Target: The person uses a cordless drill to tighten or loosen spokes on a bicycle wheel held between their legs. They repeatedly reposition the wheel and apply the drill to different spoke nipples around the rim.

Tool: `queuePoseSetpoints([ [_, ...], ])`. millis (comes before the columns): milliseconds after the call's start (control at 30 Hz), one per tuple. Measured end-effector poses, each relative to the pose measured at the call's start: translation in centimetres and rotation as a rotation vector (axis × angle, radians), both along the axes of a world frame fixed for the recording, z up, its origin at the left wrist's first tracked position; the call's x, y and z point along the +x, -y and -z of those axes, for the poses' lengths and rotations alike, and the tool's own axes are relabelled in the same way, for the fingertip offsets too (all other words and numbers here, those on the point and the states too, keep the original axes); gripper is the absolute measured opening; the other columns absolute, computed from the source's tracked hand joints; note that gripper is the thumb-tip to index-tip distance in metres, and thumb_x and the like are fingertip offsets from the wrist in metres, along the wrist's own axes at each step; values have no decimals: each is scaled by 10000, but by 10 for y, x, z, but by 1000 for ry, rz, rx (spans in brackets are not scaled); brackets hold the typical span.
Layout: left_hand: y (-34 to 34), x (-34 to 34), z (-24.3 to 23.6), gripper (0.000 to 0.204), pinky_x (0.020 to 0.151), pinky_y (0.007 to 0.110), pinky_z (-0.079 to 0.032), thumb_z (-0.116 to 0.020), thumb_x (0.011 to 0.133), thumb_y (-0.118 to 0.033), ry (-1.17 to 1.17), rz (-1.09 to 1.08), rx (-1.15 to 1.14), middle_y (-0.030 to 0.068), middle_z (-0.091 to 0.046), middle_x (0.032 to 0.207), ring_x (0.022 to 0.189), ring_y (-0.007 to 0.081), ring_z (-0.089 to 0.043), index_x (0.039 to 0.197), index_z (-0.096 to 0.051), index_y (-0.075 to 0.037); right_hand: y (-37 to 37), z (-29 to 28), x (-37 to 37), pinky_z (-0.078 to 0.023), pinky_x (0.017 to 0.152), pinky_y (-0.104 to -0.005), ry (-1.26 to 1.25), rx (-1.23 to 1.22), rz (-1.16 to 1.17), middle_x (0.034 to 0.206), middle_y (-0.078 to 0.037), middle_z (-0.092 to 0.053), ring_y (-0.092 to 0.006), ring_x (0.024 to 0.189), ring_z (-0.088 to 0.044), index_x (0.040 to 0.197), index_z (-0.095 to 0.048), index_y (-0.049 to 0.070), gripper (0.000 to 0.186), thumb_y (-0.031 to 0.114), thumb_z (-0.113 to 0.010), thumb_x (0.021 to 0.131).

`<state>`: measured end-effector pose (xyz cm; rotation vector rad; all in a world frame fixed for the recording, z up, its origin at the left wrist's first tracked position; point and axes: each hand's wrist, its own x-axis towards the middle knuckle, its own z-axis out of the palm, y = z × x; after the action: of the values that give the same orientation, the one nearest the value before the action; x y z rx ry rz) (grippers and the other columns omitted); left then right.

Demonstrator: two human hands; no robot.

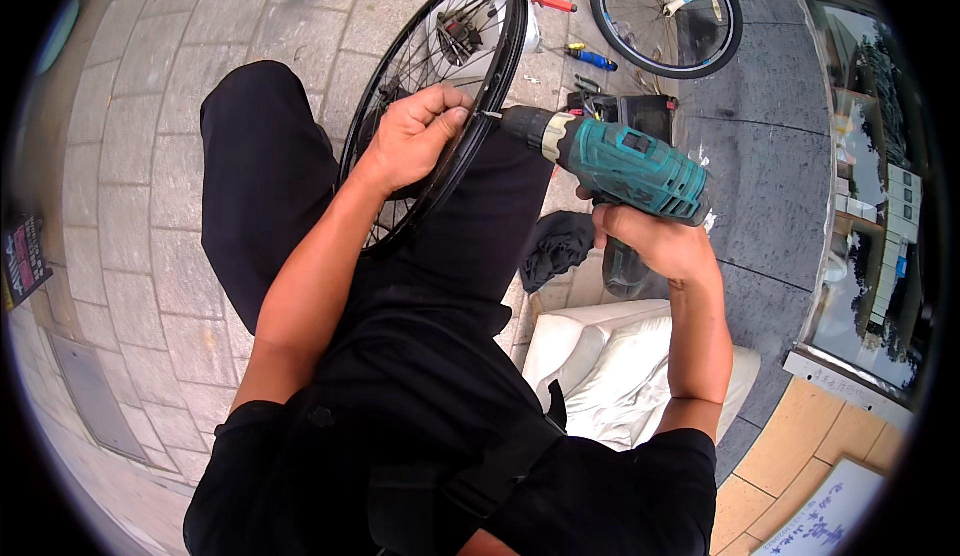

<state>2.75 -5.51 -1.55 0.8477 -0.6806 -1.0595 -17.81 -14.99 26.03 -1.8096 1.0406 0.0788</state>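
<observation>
A black spoked bicycle wheel (515, 31) stands tilted between my legs. My left hand (418, 136) is closed at its rim, fingers curled at the spokes and thumb near the rim's edge. In my right hand (655, 236) is a teal and black cordless drill (640, 171), gripped by its handle and pointing left. The bit at its chuck (530, 128) meets the outer side of the rim, close to my left thumb. Whether the bit is inside the rim cannot be made out. The wheel's lower part is hidden by my left arm and leg.
A bicycle's front wheel (600, 21) and white fork stand at the upper right. A red-handled tool (553, 2), a blue tool (592, 59) and a black tool case (650, 111) lie on the paving. Beside my right leg are dark cloth (557, 248) and a white bag (600, 361).
</observation>
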Motion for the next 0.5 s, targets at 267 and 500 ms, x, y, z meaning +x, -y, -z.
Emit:
queuePoseSetpoints([
  [267, 2, -5, -5, 123, 747, 198, -469, -605, 1118, -68, 101, -32, -57, -52, -658, 985, 831, 16, -543, 1189, -687, -8, 0, 4, -8, -602, 690, -372, -12, 86, 93, 1061, -140, -761, -202, 698, -696, 1206, -721, -46, 374, -68, -665, 837],
  [500, 3, -8, -6, 127, 748, 205, -470, -605, 1116, -63, 95, -10, -49, -49, -652, 980, 832, 21, -546, 1194, -688, -7, 1, 7, -12, -599, 682, -374, 27, 120, 140, 1050, -147, -761, -215, 688, -701, 1189, -719, -46, 352, -52, -670, 840],
])
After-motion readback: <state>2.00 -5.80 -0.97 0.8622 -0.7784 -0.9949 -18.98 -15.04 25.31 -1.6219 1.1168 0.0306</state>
